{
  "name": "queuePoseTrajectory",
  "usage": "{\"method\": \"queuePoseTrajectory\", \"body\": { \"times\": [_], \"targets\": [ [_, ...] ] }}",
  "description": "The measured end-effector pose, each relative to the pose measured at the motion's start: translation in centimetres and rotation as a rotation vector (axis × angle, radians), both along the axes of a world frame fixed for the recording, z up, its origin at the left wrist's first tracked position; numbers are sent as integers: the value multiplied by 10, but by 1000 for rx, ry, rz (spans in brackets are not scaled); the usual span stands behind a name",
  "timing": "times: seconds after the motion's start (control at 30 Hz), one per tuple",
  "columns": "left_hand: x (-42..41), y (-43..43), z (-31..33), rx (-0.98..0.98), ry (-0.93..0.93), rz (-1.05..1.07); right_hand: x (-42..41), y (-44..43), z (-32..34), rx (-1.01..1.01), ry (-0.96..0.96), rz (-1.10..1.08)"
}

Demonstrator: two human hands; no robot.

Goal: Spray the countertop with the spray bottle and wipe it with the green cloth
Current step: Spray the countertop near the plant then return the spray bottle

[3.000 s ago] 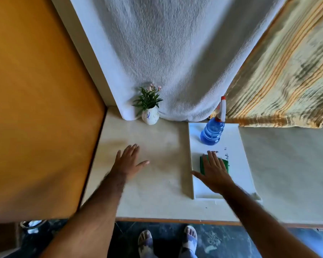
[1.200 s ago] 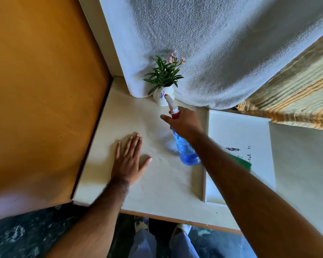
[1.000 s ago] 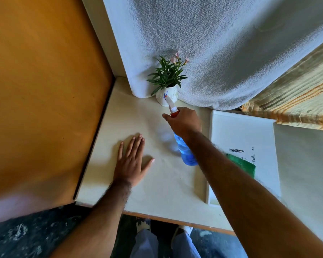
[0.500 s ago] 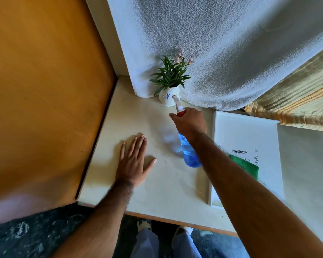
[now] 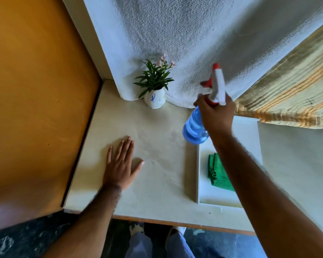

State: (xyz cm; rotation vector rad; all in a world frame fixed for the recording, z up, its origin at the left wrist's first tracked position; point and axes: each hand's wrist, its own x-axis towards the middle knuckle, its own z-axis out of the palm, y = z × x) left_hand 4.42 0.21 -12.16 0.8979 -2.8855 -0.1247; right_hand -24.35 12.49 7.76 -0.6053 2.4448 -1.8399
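My right hand (image 5: pixel 215 113) grips the neck of the blue spray bottle (image 5: pixel 193 129), which has a white and red trigger head. The bottle hangs in the air over the far left corner of the white tray (image 5: pixel 203 198), its head pointing up and away. The folded green cloth (image 5: pixel 217 173) lies in the tray, partly hidden under my right forearm. My left hand (image 5: pixel 120 164) rests flat on the pale countertop (image 5: pixel 157 131), fingers spread, holding nothing. A faint damp patch shows on the countertop between my hands.
A small white vase with a green plant (image 5: pixel 155 86) stands at the back of the countertop against a hanging white towel (image 5: pixel 185 34). An orange panel (image 5: pixel 35 90) walls the left side. A striped cloth (image 5: pixel 291 94) hangs at the right. The countertop's front edge is near my feet.
My right hand has swung the spray bottle to the right and up, from over the middle of the countertop to above the tray's corner. The left hand stays flat.
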Motion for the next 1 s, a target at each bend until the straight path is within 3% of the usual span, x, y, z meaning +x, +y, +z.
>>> {"method": "queuePoseTrajectory", "body": {
  "times": [0.37,0.8,1.0],
  "targets": [
    [-3,0,-3,18,7,-2,-71,63,-43,-29,130,-113],
    [-1,-2,-4,24,-31,2,-72,69,-63,-81,-18,-117],
    [-1,-2,-5,33,-23,-16,-69,77,-68,69,-57,-68]
  ]
}}
